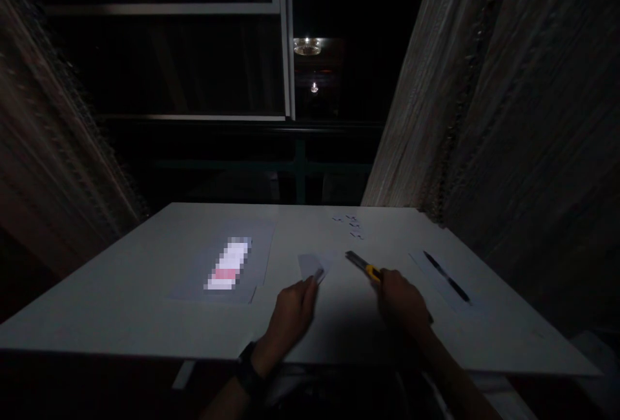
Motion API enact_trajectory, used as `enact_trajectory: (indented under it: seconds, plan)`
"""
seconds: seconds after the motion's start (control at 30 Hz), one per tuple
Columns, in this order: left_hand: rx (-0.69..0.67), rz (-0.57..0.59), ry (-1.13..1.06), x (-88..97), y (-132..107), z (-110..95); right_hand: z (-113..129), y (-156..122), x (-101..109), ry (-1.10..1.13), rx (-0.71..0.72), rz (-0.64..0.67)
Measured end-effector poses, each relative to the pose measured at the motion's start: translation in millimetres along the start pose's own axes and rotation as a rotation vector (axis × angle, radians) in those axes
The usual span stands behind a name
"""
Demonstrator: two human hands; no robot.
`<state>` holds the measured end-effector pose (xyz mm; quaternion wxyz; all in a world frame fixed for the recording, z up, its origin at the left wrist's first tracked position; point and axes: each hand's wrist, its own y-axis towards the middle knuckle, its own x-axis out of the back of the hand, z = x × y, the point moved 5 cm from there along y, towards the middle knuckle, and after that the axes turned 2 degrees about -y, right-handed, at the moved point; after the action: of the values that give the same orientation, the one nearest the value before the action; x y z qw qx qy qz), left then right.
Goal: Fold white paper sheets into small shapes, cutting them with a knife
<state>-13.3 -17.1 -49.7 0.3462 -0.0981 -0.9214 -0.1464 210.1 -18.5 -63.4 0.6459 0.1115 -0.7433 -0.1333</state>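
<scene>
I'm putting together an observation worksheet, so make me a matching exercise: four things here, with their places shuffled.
1. utility knife
2. pen
3. small paper piece
4. dark wristband

A. around the left wrist
B. in the left hand
C. in the right hand
D. on a paper strip

Pairs: 1-C, 2-D, 3-B, 4-A

head view | from head height | forward, tilted down | table (121,304) near, window (165,9) beyond
</scene>
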Motion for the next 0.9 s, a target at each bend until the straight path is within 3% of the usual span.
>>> enact_trajectory:
  seconds: [0.1, 0.2, 0.37, 0.43, 0.5, 0.6, 0.67, 0.73, 0.8, 0.9]
  plan:
    - [-0.014, -0.006, 0.049, -8.0, 0.1, -2.3, 42.5, 5.6, -3.3, 0.052, 0.131, -0.024]
    - [-0.053, 0.005, 0.147, -19.5, -0.3, -6.2, 61.6, 11.1, -7.9, 0.084, 0.184, -0.054]
    - [-0.115, 0.093, 0.365, -32.8, -4.3, -17.6, 57.1, 16.1, -14.5, 0.092, 0.169, -0.022]
    - [-0.096, 0.129, 0.467, -27.4, -0.1, -18.9, 53.4, 16.4, -14.8, 0.104, 0.16, -0.017]
    - [-0.096, 0.064, 0.517, -13.5, 11.6, -19.0, 51.4, 16.4, -14.6, 0.112, 0.151, -0.014]
    - [-0.331, 0.041, 0.463, -3.4, 35.9, -20.3, 50.4, 17.2, -15.2, 0.114, 0.139, 0.0]
    - [-0.49, 0.096, 0.434, -7.9, 50.2, -14.4, 50.0, 17.8, -16.2, 0.126, 0.141, 0.01]
    - [-0.543, 0.176, 0.464, -18.3, 60.7, -1.2, 48.8, 17.5, -17.4, 0.144, 0.156, 0.017]
    - [-0.52, 0.208, 0.516, -27.7, 66.4, 13.1, 45.9, 15.6, -18.1, 0.158, 0.171, 0.015]
    - [-0.464, 0.158, 0.573, -34.4, 66.1, 25.2, 38.9, 10.3, -19.2, 0.182, 0.198, 0.012]
